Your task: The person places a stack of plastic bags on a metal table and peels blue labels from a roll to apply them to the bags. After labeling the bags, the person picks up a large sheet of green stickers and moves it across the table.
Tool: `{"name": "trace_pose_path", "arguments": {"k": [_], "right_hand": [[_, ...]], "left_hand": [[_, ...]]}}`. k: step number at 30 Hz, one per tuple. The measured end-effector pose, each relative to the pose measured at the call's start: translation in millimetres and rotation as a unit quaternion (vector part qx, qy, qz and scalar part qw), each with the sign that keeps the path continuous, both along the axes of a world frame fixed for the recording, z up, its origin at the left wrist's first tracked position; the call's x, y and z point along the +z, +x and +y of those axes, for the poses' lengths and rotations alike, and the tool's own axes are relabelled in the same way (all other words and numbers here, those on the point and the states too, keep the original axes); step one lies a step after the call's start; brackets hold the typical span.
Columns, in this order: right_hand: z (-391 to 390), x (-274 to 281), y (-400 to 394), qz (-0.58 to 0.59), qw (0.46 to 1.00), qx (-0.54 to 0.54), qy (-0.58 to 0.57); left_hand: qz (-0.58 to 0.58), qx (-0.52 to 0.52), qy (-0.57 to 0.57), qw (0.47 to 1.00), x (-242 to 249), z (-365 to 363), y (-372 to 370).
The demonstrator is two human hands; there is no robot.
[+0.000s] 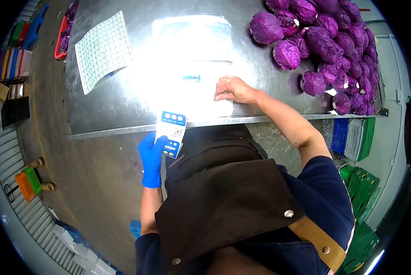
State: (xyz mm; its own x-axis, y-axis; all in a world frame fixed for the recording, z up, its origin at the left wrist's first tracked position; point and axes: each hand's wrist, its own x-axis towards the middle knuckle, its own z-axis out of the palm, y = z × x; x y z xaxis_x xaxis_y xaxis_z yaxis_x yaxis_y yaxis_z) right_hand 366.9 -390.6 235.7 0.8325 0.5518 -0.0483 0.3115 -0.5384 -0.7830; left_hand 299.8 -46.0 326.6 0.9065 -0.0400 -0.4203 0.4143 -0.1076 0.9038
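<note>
My left hand (151,156), in a blue glove, grips a few white-and-blue printed cards (172,130) with a QR code, just off the table's front edge. My bare right hand (233,89) is over the metal table with its fingers curled together. Whatever may be between those fingers is hidden by glare. Beneath and beside them lies a clear plastic bag (196,39), mostly washed out by light. A small blue printed patch (191,78) shows close to the right fingertips.
A pile of red cabbages (322,43) covers the right end of the metal table (146,120). On the left lies a sheet with a grid of labels (103,50). Green crates (361,188) stand on the floor at right, and a red crate (61,41) is beyond the table's left side.
</note>
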Motion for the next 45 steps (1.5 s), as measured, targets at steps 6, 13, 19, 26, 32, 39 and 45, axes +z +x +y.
{"name": "trace_pose_path", "arguments": {"k": [6, 13, 19, 26, 32, 39, 45], "right_hand": [[-3, 32, 16, 0.163, 0.979, -0.065, 0.107], [-50, 45, 87, -0.087, 0.801, -0.571, 0.16], [106, 111, -3, 0.308, 0.933, -0.08, 0.167], [124, 112, -20, 0.097, 0.967, -0.096, 0.216], [111, 113, -21, -0.039, 0.993, -0.116, 0.004], [43, 81, 47, -0.019, 0.976, -0.212, -0.05], [71, 17, 34, -0.037, 0.964, -0.115, -0.237]], "left_hand": [[-0.008, 0.0, -0.016, 1.0, 1, 1, -2], [-0.024, -0.052, 0.029, 0.998, 5, 5, 1], [-0.05, -0.115, -0.01, 0.992, 0, 6, 2], [-0.102, -0.011, -0.019, 0.995, 15, -34, 29], [0.009, 0.001, 0.11, 0.994, -8, -23, 24], [0.087, -0.025, 0.016, 0.996, -6, 4, 2], [0.057, 0.046, 0.015, 0.997, -7, 14, 11]]}}
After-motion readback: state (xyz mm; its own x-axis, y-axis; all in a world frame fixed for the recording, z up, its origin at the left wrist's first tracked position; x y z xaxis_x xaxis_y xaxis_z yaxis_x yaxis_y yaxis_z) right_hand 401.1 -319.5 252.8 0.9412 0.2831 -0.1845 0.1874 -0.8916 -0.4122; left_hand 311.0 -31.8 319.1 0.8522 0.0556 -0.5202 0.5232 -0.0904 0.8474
